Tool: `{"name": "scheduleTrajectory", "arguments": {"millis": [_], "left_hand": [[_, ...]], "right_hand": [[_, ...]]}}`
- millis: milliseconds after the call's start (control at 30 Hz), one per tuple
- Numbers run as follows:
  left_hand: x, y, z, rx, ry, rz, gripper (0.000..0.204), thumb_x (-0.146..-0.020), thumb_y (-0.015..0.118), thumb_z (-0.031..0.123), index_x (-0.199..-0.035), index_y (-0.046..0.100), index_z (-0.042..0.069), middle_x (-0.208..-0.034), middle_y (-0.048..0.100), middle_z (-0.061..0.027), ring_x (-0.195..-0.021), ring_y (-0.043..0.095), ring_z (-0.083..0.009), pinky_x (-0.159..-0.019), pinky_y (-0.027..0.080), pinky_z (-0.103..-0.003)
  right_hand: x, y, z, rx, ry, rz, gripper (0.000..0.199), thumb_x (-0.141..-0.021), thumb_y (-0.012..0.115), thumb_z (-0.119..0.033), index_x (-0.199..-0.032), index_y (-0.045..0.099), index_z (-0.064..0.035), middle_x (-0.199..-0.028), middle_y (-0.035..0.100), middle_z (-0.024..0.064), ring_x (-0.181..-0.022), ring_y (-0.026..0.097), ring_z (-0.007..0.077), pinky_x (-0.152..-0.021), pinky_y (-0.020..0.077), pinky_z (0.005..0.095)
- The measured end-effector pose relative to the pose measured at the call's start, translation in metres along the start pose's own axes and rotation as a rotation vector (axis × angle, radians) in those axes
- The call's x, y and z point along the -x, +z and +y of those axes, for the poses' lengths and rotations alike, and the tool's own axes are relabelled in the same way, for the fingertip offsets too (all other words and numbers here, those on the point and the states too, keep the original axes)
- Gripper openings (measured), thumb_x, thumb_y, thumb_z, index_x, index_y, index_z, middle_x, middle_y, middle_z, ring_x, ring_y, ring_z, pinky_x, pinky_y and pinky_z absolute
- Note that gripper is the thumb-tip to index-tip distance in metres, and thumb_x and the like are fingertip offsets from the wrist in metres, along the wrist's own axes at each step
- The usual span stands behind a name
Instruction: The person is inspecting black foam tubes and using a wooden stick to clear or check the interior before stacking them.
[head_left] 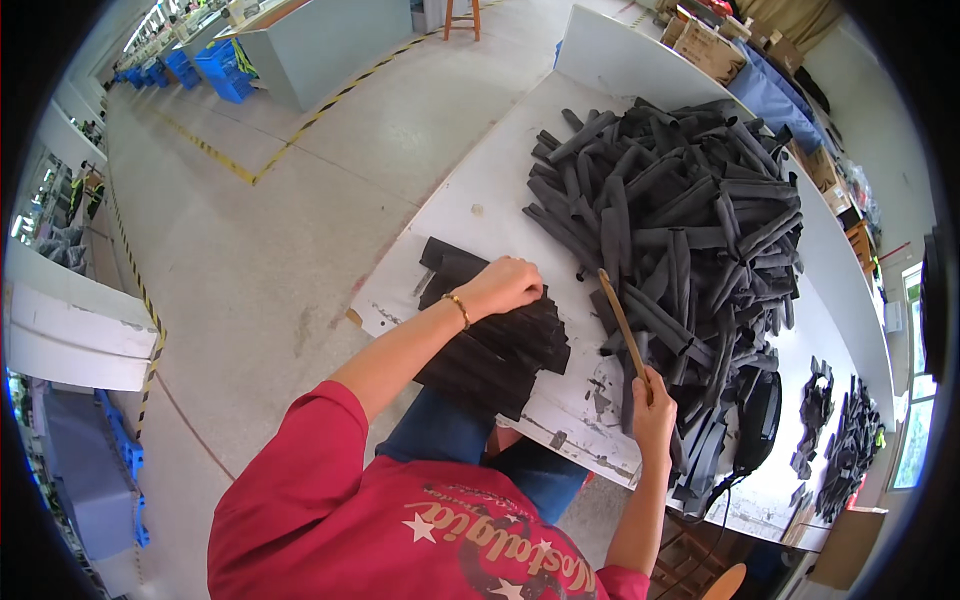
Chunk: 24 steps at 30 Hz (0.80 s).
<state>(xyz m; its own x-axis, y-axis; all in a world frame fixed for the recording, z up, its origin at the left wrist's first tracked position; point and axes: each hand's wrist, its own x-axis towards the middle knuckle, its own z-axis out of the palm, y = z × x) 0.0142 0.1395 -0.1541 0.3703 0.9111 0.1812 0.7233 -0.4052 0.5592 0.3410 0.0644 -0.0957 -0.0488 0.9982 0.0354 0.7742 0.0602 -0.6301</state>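
Note:
My left hand (508, 286) is closed, knuckles up, over a pile of flat black fabric strips (485, 365) at the table's near edge. Its fingertips are hidden, so what they pinch cannot be made out. Farther right, my right hand (655, 408) grips the lower end of a thin wooden stick (622, 322). The stick points up and away, its far tip beside a large heap of dark grey fabric tubes (670, 200). Several tubes lie just beyond the right hand.
The white table (480, 205) has a raised board (680, 70) along its far right side. A black object with a cord (762, 420) lies right of my right hand. Small dark scraps (850, 440) lie farther right. Blue crates (225, 70) stand across the floor.

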Motion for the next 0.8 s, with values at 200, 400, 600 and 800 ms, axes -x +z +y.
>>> {"name": "scheduleTrajectory", "arguments": {"millis": [200, 400, 600, 800], "left_hand": [[-0.005, -0.022, 0.003, 0.279, -0.109, 0.121, 0.012, -0.074, 0.069, 0.013, -0.077, 0.065, 0.002, -0.078, 0.065, -0.0109, -0.073, 0.062, -0.0257, -0.069, 0.049, -0.034], [-0.002, -0.046, 0.009, 0.386, -0.151, 0.045, 0.013, -0.076, 0.068, 0.013, -0.081, 0.066, 0.001, -0.08, 0.067, -0.0103, -0.075, 0.064, -0.0201, -0.071, 0.048, -0.03], [0.0, -0.052, 0.034, 0.386, -0.022, -0.059, 0.014, -0.075, 0.068, 0.015, -0.08, 0.066, 0.001, -0.081, 0.067, -0.011, -0.079, 0.064, -0.0224, -0.074, 0.049, -0.03], [0.016, -0.065, 0.112, 0.003, 0.421, 0.326, 0.034, -0.073, 0.071, 0.012, -0.105, 0.06, 0.005, -0.114, 0.059, -0.0065, -0.116, 0.05, -0.0256, -0.104, 0.032, -0.041]], "right_hand": [[0.01, -0.009, -0.006, 0.055, -0.237, -0.044, 0.02, -0.088, 0.059, -0.012, -0.107, 0.065, -0.0081, -0.073, 0.06, 0.0144, -0.064, 0.058, 0.0296, -0.06, 0.0454, 0.0359], [0.002, -0.015, -0.014, 0.155, -0.398, -0.037, 0.02, -0.085, 0.062, -0.009, -0.105, 0.066, -0.0102, -0.07, 0.057, 0.0117, -0.063, 0.058, 0.0282, -0.058, 0.0453, 0.0358], [-0.007, -0.003, -0.032, 0.151, -0.536, -0.06, 0.024, -0.083, 0.062, -0.008, -0.107, 0.065, -0.0114, -0.072, 0.06, 0.0115, -0.067, 0.06, 0.0279, -0.06, 0.0474, 0.0378], [0.011, 0.059, -0.043, -0.495, -0.175, -0.281, 0.025, -0.093, 0.056, -0.011, -0.116, 0.058, -0.0006, -0.067, 0.055, 0.0039, -0.061, 0.051, 0.0102, -0.056, 0.0414, 0.0263]]}}
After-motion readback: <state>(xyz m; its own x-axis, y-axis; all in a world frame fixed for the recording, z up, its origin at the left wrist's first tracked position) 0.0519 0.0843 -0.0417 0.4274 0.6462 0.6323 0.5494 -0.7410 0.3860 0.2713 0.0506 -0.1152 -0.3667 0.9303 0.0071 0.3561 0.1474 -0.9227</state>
